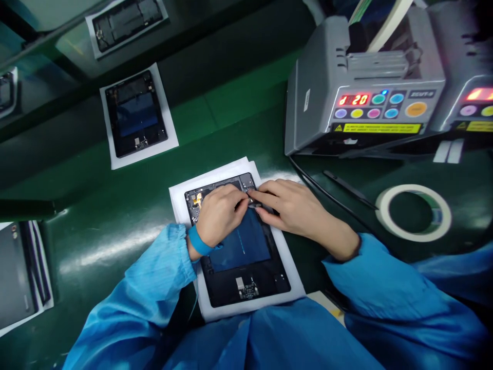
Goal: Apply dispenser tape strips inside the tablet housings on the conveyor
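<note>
An opened tablet (277, 262) lies on white paper sheets (213, 312) in front of me, its circuit parts and a blue-covered battery (250, 241) exposed. My left hand (221, 213), with a blue band at the wrist, reaches over the tablet's upper part, thumb and forefinger pinched together. From the right comes my right hand (295, 208), its fingertips meeting the left ones near the tablet's upper right edge. A small dark piece shows at the fingertips, too small to name. The fingers partly hide the circuit parts beneath them.
Behind on the right stands a grey tape dispenser (323, 103) with lit digits. A tape roll (414, 213), dark tweezers (348, 189) and a black cable (327, 192) lie nearby. Another open tablet (136, 113) rests on paper at back left; stacked panels (17, 277) sit at left.
</note>
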Action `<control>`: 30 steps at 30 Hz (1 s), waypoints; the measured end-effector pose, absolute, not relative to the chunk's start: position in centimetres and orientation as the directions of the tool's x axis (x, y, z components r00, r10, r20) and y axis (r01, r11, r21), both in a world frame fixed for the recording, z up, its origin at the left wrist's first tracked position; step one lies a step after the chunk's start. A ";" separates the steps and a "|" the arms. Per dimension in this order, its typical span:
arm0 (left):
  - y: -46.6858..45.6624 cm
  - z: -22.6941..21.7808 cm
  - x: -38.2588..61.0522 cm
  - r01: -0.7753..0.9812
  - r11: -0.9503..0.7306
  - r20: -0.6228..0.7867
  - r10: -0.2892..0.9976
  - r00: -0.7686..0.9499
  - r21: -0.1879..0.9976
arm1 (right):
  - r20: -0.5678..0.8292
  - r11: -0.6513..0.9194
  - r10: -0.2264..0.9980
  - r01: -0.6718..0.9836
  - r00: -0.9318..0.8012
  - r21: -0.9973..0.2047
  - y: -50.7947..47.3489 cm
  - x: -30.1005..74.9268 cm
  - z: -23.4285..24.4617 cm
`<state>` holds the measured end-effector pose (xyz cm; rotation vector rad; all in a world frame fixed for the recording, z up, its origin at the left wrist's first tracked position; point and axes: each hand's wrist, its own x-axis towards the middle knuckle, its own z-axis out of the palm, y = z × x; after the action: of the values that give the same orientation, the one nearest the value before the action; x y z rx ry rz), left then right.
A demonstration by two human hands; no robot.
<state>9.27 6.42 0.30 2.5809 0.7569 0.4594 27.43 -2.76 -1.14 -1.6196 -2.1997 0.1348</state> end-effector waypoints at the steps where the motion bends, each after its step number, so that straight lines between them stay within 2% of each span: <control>1: 6.4 0.3 9.3 0.438 -0.769 0.192 0.571 0.798 0.466 | 0.259 0.322 0.933 0.902 -0.251 -0.288 -2.8 27.4 -1.0; 6: 6.5 0.3 9.4 0.414 -0.786 0.196 0.544 0.816 0.459 | 0.226 0.292 0.943 0.932 -0.244 -0.215 -2.8 27.1 -0.6; 11: 6.6 0.2 9.5 0.360 -0.789 0.198 0.507 0.839 0.498 | 0.222 0.313 0.938 0.925 -0.265 -0.217 -2.8 27.4 -0.8; 18: 6.9 0.3 9.6 0.333 -0.751 0.195 0.517 0.833 0.570 | 0.234 0.303 0.945 0.886 -0.230 -0.352 -2.6 27.8 -1.2; 24: 7.0 0.1 9.7 0.351 -0.776 0.173 0.501 0.848 0.525 | 0.204 0.292 0.954 0.846 -0.222 -0.447 -2.4 28.1 -1.4; 27: 7.0 0.0 9.6 0.343 -0.793 0.180 0.484 0.856 0.503 | 0.201 0.298 0.952 0.860 -0.233 -0.414 -2.5 28.0 -1.2; 30: 7.1 0.0 9.3 0.343 -0.809 0.204 0.482 0.852 0.477 | 0.207 0.316 0.943 0.895 -0.260 -0.316 -2.6 27.8 -0.9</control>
<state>9.28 7.14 0.03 2.5977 0.6096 0.4427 27.83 -2.65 -0.89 -1.6416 -2.2347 0.1903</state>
